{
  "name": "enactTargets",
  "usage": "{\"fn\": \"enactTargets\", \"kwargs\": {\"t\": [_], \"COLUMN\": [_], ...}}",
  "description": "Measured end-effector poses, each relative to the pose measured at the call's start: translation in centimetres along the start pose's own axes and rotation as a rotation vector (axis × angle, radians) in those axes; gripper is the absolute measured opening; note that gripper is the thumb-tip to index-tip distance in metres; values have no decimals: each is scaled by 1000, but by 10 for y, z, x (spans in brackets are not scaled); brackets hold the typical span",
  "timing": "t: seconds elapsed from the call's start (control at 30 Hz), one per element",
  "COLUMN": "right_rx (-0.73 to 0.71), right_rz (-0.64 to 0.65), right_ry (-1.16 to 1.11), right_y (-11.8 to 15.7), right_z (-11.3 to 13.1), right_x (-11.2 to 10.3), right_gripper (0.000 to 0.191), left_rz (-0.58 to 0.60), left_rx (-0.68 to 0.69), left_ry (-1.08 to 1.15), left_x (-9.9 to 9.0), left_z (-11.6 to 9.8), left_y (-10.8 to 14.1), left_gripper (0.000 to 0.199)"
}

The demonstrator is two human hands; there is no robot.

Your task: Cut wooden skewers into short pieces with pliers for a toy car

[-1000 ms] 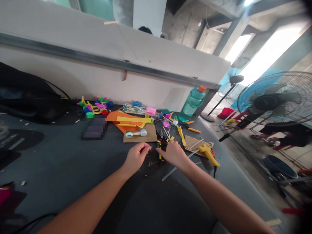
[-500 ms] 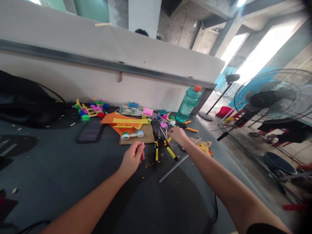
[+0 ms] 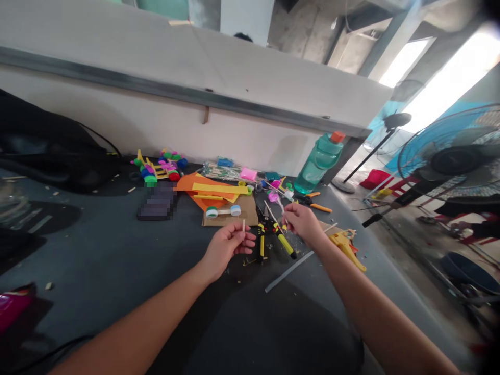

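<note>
In the head view, the left hand [image 3: 228, 246] pinches a short stick [image 3: 244, 225] upright; the right hand [image 3: 302, 221] curls beside a thin stick [image 3: 272, 213] (gripped or not, I cannot tell), above the snips [image 3: 278, 237]. So short a stick could easily slip from the pinch.

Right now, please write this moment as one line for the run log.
left hand: short wooden stick | right hand: pinching something, item unclear | between hands: yellow-handled snips

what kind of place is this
Probably a makeshift craft workshop: a glue gun and bottle-cap toys lie on a dark workbench, with bare concrete beams and a pedestal fan beyond.
</note>
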State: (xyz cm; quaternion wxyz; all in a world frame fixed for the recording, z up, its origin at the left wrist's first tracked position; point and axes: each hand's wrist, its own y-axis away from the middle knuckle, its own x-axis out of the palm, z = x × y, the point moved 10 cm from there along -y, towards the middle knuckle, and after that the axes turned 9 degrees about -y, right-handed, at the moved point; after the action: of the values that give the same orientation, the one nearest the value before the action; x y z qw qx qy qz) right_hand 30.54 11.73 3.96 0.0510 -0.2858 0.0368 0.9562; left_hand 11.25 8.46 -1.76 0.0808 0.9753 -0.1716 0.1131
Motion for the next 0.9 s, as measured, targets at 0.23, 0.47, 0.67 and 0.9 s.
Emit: {"fn": "enactTargets", "kwargs": {"t": [0.23, 0.47, 0.67, 0.9], "right_rx": [77, 159, 220, 213], "right_rz": [251, 292, 246, 234], "right_ry": [-828, -1016, -982, -995], "right_y": [72, 81, 83, 85], "right_z": [6, -1, -10, -6], "right_x": [52, 62, 70, 73], "right_gripper": [20, 18, 21, 21], "left_rz": [61, 16, 66, 70], "left_rx": [-130, -101, -148, -147], "left_ry": [92, 93, 48, -12], "left_x": [19, 22, 33, 35], "left_z": [8, 6, 14, 16], "left_y": [11, 16, 20, 22], "left_gripper": [21, 17, 21, 23]}}
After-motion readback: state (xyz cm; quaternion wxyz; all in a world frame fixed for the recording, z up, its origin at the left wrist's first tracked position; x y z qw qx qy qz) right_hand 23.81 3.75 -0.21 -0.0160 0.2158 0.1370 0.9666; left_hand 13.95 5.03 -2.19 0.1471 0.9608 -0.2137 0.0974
